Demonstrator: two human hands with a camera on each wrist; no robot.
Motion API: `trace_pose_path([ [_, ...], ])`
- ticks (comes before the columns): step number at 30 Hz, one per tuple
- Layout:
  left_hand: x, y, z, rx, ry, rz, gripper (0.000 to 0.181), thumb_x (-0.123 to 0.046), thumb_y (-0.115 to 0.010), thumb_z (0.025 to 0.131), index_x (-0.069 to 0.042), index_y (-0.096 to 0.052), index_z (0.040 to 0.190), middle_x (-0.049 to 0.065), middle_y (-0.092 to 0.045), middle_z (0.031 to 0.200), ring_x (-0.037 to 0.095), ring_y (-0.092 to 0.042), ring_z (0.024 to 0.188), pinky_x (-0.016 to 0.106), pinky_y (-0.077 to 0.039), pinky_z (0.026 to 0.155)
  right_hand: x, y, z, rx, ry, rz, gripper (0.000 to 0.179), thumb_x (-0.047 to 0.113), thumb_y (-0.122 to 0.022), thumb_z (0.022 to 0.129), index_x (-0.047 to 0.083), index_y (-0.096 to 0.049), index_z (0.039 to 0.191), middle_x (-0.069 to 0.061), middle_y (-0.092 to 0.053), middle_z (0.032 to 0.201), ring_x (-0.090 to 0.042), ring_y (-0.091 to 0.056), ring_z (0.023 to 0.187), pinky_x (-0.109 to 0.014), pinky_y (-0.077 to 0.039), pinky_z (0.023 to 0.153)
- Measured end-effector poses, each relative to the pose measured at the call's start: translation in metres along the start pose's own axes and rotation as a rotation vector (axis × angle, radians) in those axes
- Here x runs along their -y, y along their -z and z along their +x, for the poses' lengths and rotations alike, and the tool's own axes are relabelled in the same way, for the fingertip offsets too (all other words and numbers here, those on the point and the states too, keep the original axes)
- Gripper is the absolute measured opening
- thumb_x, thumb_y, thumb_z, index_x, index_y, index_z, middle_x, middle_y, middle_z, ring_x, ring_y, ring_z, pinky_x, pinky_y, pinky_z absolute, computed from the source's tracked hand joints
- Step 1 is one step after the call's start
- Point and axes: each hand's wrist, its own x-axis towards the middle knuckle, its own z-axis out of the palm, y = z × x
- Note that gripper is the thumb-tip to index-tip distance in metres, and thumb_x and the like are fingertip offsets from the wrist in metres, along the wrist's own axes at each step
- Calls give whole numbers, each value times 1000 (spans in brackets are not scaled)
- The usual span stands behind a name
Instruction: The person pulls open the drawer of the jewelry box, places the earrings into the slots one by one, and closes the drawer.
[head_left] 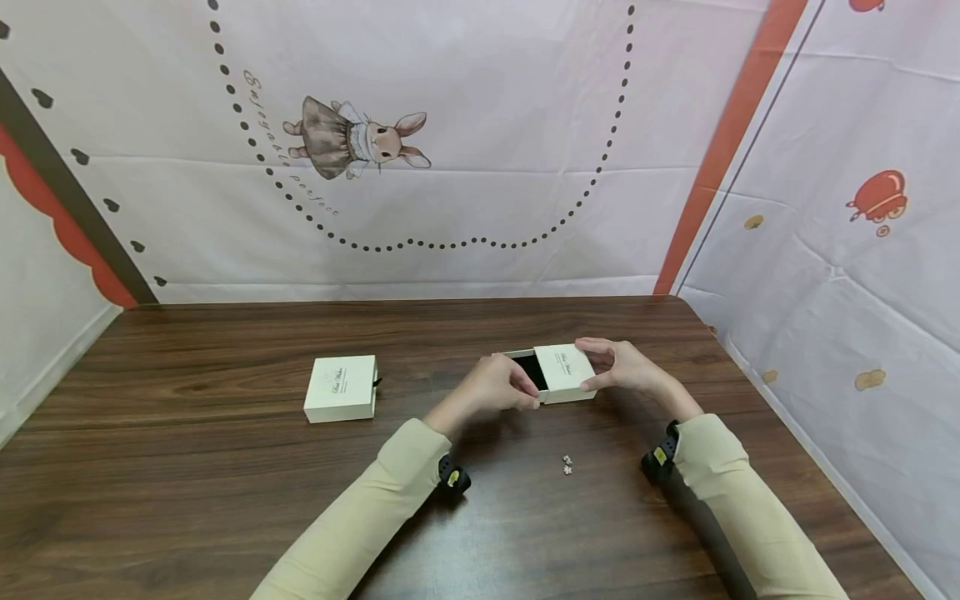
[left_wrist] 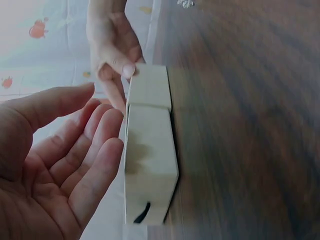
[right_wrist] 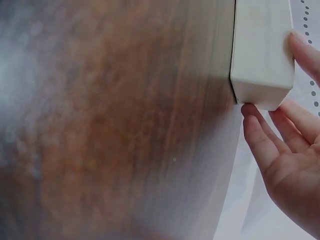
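Observation:
A cream sliding jewelry box (head_left: pixel 561 371) with small print on its lid stands partly drawn out on the table. Its drawer (left_wrist: pixel 152 150) sticks out to the left, shows a black lining (head_left: pixel 530 367), and has a black ribbon tab (left_wrist: pixel 143 214) on its end. My right hand (head_left: pixel 628 367) grips the box's outer sleeve at the right end, thumb on the near side and fingers at the far side. Over the drawer hovers my left hand (head_left: pixel 497 385), fingers loosely bent; in the left wrist view nothing lies between thumb and fingers.
Two tiny silvery pieces (head_left: pixel 567 465) lie on the dark wood table (head_left: pixel 187 483), nearer me than the box. A second cream box (head_left: pixel 341 388), closed, with a black tab at its right side, stands to the left. Printed cloth (head_left: pixel 480 108) hangs behind the table.

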Motion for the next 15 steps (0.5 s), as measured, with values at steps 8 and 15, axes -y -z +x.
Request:
trace_pose_path([
  [8, -7, -14, 0, 124, -41, -36, 8, -11, -78, 70, -9, -73, 77, -4, -69, 70, 1, -57, 60, 17, -45, 56, 3, -2, -2, -5, -7, 17, 79, 2, -76, 71, -13, -32, 134, -28, -32, 139, -39, -38, 124, -40, -41, 93],
  [15, -12, -26, 2, 183, -41, 4, 11, -13, -79, 69, -11, -74, 79, -8, -68, 68, -2, -59, 61, 16, -45, 58, 4, -2, -3, -20, -25, 18, 78, 3, -78, 69, -10, -36, 134, -25, -35, 139, -37, -39, 124, -38, -42, 92],
])
